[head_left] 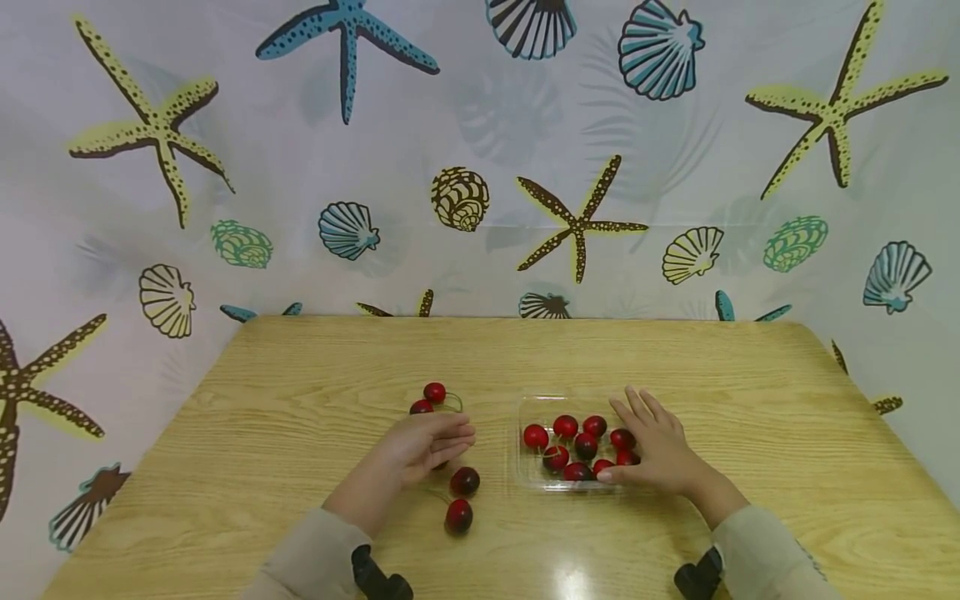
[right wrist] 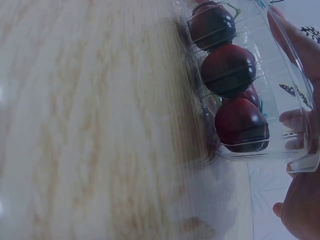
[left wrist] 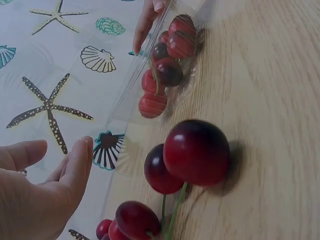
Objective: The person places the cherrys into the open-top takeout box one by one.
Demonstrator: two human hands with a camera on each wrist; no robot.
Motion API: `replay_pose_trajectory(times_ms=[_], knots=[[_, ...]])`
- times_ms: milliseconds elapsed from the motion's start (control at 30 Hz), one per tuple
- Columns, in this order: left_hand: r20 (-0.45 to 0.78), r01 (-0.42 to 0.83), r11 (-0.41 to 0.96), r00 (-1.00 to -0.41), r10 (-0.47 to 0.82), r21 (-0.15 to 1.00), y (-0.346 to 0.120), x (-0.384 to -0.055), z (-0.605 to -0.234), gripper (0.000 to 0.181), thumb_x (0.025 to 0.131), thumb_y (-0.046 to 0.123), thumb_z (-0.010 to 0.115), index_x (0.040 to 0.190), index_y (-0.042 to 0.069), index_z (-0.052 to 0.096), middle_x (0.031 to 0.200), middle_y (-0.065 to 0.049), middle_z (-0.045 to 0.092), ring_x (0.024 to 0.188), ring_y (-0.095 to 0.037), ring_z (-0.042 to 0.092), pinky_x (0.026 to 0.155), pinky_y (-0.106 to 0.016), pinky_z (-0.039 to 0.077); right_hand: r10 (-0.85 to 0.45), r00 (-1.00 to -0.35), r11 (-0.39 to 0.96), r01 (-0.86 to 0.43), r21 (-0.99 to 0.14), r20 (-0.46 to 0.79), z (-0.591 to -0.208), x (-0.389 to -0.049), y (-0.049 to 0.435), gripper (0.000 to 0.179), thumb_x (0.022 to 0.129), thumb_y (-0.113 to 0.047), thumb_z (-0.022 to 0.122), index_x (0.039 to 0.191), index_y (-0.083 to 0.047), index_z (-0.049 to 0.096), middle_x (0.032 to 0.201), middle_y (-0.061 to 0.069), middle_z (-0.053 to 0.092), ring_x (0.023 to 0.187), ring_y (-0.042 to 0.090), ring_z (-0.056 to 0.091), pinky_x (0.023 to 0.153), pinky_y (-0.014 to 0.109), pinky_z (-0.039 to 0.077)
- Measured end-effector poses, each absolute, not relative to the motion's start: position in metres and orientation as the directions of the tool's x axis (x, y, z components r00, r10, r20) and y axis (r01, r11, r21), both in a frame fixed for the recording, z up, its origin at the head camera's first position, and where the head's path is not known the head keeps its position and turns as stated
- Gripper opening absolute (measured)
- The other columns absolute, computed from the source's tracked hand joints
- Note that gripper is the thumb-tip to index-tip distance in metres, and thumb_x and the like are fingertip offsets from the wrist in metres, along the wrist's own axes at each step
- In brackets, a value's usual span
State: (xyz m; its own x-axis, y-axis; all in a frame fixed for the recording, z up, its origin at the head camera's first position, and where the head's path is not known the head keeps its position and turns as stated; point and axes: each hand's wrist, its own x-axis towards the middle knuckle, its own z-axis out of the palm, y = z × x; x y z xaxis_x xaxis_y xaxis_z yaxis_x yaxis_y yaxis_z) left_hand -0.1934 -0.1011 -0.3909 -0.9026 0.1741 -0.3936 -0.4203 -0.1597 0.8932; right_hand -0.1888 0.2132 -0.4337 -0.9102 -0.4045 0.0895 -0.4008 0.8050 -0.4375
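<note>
Dark red cherries, some with green stems, lie on the table by my left hand (head_left: 422,448). Two cherries (head_left: 434,392) are just beyond it, one is partly hidden under it, and two more cherries (head_left: 460,517) lie nearer. Its fingers are fairly straight, with nothing visible between them and the thumb; the left wrist view shows the palm (left wrist: 40,200) beside the cherries (left wrist: 196,152). A clear plastic box (head_left: 540,485) holds several cherries. My right hand (head_left: 662,454) spans its right end, fingers spread and extended, thumb at the front rim. In the right wrist view, fingertips (right wrist: 294,131) show through the plastic.
The box and cherries stand on a wood-grain table (head_left: 315,367). Behind and at both sides hangs a white cloth (head_left: 420,267) printed with starfish and shells. Black straps (head_left: 378,575) circle both sleeved wrists.
</note>
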Motion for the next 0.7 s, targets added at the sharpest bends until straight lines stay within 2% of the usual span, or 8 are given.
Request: replay_pose_trajectory(times_ms=[133,267,467,700], knots=[[-0.395,-0.417,-0.146,-0.905,0.157,0.897,-0.110,-0.194,-0.391,0.027,0.085,0.004,0.051,0.107,-0.012,0.050,0.091,-0.015,0.059,0.088,-0.025,0.058,0.079,-0.030,0.046,-0.408,-0.907,0.799,-0.408,-0.442,0.100,-0.435,-0.188,0.212,0.094,0.065,-0.056,0.063,0.134,-0.001,0.027,0.139,0.022,0.010,0.125,0.038,0.003,0.092,0.063,0.009],[-0.403,-0.422,-0.130,-0.903,0.146,0.897,-0.119,-0.194,-0.394,0.033,0.086,0.006,0.051,0.112,-0.013,0.046,0.094,-0.015,0.059,0.092,-0.026,0.056,0.079,-0.028,0.046,-0.409,-0.907,0.802,-0.409,-0.436,0.098,-0.435,-0.188,0.213,0.094,0.066,-0.056,0.062,0.134,-0.002,0.026,0.140,0.022,0.010,0.125,0.038,0.003,0.092,0.063,0.009],[-0.422,-0.437,-0.123,-0.897,0.128,0.891,-0.130,-0.197,-0.401,0.036,0.089,0.007,0.045,0.119,-0.012,0.041,0.102,-0.018,0.056,0.094,-0.025,0.055,0.081,-0.027,0.045,-0.406,-0.909,0.809,-0.403,-0.429,0.088,-0.434,-0.190,0.214,0.095,0.066,-0.056,0.063,0.135,-0.003,0.025,0.140,0.021,0.009,0.126,0.037,0.002,0.092,0.062,0.009],[-0.433,-0.447,-0.172,-0.894,0.113,0.878,-0.144,-0.200,-0.409,0.038,0.091,0.008,0.042,0.121,-0.014,0.037,0.094,-0.013,0.059,0.086,-0.018,0.057,0.083,-0.029,0.044,-0.405,-0.911,0.809,-0.399,-0.431,0.083,-0.433,-0.190,0.214,0.095,0.065,-0.056,0.063,0.134,-0.003,0.026,0.140,0.021,0.009,0.126,0.038,0.002,0.092,0.063,0.009]])
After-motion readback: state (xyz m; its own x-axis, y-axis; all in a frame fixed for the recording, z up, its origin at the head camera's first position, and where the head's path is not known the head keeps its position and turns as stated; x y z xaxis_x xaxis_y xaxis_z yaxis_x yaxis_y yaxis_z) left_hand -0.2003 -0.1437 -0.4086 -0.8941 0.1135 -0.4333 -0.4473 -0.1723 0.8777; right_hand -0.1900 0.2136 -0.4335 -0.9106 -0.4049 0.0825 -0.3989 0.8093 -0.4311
